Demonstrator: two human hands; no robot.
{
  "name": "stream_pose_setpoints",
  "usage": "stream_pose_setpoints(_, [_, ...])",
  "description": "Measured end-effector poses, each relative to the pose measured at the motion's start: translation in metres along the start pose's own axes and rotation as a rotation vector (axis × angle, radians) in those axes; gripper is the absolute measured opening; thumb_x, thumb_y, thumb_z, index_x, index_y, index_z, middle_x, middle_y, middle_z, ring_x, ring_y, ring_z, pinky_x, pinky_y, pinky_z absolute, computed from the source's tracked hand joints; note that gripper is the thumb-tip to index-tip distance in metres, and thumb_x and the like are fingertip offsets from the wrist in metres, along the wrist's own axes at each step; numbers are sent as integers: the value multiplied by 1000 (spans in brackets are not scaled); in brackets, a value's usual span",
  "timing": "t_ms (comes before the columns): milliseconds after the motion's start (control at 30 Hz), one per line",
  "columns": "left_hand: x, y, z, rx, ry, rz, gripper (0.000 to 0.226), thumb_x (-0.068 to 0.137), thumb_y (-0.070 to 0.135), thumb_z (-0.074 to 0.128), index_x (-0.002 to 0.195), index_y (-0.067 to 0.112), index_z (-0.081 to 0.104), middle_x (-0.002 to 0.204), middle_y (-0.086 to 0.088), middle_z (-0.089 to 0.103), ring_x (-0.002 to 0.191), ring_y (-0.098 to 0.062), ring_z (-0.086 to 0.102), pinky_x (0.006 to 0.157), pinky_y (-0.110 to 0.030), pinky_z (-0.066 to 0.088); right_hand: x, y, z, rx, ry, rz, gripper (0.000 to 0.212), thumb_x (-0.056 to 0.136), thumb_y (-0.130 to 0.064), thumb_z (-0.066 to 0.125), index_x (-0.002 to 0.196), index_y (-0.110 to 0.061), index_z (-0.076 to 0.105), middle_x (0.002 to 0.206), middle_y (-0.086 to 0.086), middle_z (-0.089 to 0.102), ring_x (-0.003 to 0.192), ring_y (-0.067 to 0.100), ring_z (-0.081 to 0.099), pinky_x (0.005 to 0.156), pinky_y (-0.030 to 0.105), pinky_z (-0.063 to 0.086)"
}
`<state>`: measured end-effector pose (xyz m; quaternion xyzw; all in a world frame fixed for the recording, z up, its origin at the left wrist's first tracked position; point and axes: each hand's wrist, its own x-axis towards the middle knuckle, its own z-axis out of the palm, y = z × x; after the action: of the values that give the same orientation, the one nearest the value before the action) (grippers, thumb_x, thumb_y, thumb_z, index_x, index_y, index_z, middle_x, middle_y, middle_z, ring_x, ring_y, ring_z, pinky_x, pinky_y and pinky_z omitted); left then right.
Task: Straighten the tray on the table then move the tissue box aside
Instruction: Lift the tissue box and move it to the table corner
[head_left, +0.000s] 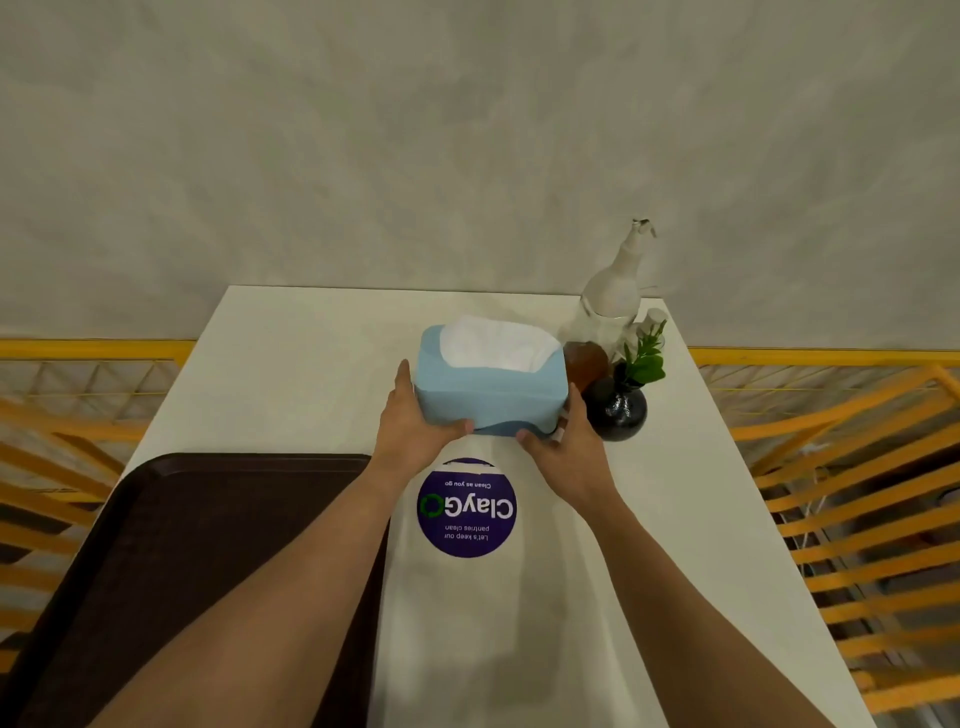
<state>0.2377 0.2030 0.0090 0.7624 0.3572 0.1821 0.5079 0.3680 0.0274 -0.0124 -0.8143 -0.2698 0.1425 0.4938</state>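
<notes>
Both hands, left (410, 421) and right (563, 447), clamped on tissue box (488, 400) ends. Keep level; steer clear of vase (621, 410); avoid tray (218, 545).

1. Two bare forearms enter from the lower edge of the frame, no sleeves visible.
2. The left hand (415, 426) wears no ring, watch or glove.
3. The right hand (566, 447) is equally unadorned.
</notes>
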Motion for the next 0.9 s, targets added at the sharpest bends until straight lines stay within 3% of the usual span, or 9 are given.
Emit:
stream_pose_setpoints(100, [5,-6,2,-2,24,-38,86,68,31,90,139,18,44,119,6,58,112,-20,57,85,-30,48,2,3,3,-54,15,9,75,86,-31,75,146,-32,29,126,-20,46,111,2,46,87,19,41])
stream_pose_setpoints(267, [8,-6,-1,-23,42,-24,79,71,28,88,138,17,48,117,7,58,103,-14,54,83,-26,46,5,-1,12,-74,75,16,63,91,-25,70,143,-23,35,131,-3,57,118,20,56,87,25,44])
stream_pose_setpoints(367, [8,-7,-12,-29,57,-13,77,70,28,88,136,17,49,117,6,60,104,-15,56,83,-25,48,5,-9,19,-69,76,0,60,91,-25,70,142,-21,38,132,0,59,117,22,57,86,28,45])
stream_pose_setpoints(533, [10,-12,-52,-15,88,30,73,70,30,89,133,19,53,112,10,59,98,-11,56,64,-8,42,7,-33,41,-90,38,-5,60,94,-33,65,145,-23,36,133,0,60,115,22,60,85,29,47])
stream_pose_setpoints(733, [20,-28,-123,6,139,35,74,68,35,89,131,21,54,110,10,60,99,-13,58,68,-12,41,13,-78,95,-89,-5,-67,54,97,-34,63,143,-23,38,131,-3,60,111,16,60,79,15,45])
stream_pose_setpoints(833, [27,-39,-162,20,154,42,73,68,37,88,131,21,54,110,10,60,98,-13,57,67,-13,41,16,-102,127,-71,-29,-80,53,97,-36,62,143,-24,38,121,-15,55,103,4,53,69,2,38])
stream_pose_setpoints(900, [33,-47,-187,26,174,44,73,69,38,88,131,21,54,110,10,59,97,-12,56,65,-11,40,19,-116,150,-55,-39,-79,54,96,-38,62,143,-25,38,117,-19,51,101,2,51,66,3,36])
